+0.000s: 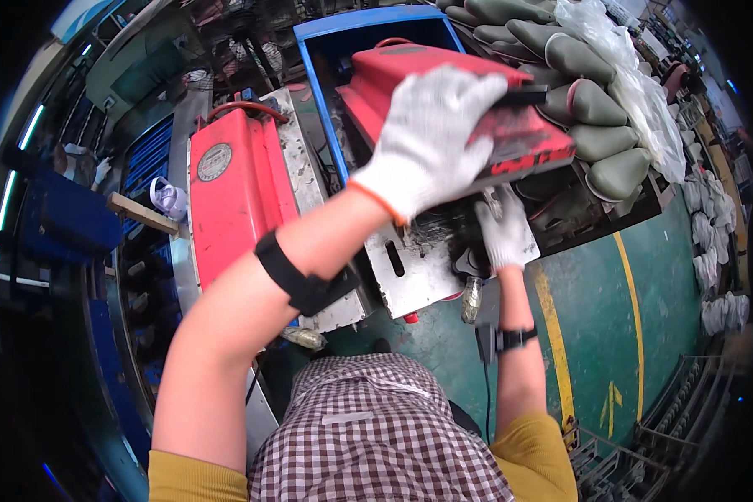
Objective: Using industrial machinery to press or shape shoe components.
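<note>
My left hand (439, 125), in a white knit glove with an orange cuff edge, is closed on a black handle (527, 95) of a worn red machine cover (427, 60). The cover is tilted up at its near side, with a dark gap below. My right hand (505, 227), also gloved, reaches under the raised edge, over the pale metal plate (418, 280) of the machine. Its fingers are bent around something small and greyish that I cannot make out.
Left stands a second red cover (243, 184). Dark green, shoe-shaped pieces (602, 142) pile up at right beside clear plastic sheeting (653, 109). Wire racks (627, 460) stand lower right on a green floor with yellow lines (554, 343). A lilac bottle (167, 199) sits left.
</note>
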Tool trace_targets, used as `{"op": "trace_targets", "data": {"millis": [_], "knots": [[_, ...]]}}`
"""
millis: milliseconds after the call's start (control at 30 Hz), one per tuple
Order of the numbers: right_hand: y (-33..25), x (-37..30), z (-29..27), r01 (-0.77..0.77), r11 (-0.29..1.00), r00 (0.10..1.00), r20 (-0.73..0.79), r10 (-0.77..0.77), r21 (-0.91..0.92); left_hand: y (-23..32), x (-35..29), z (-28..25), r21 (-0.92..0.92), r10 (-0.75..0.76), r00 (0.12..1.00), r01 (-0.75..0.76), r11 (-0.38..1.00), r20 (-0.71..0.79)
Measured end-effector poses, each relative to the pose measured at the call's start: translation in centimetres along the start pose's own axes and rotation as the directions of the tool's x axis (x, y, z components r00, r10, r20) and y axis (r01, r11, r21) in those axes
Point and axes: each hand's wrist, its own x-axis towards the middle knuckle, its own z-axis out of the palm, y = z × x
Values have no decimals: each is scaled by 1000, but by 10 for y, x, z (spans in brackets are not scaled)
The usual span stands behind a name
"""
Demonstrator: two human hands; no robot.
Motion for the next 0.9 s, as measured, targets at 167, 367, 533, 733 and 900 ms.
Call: {"op": "trace_targets", "data": {"millis": [167, 367, 533, 733, 900], "knots": [[36, -148, -28, -455, 805, 860, -47, 509, 381, 24, -68, 60, 10, 88, 994, -88, 996, -67], [-34, -207, -37, -735, -62, 577, 670, 466, 676, 14, -155, 133, 125, 122, 987, -108, 986, -107], [-29, -201, -43, -649, -336, 509, 718, 474, 683, 6, -173, 152, 164, 164, 983, -149, 975, -78], [-3, -145, -56, -450, -296, 402, 487, 775, 842, 4, -176, 157, 133, 162, 983, -149, 980, -90], [64, -119, -36, -394, -249, 534, 440, 722, 885, 3, -177, 156, 138, 173, 984, -165, 977, -48]]}}
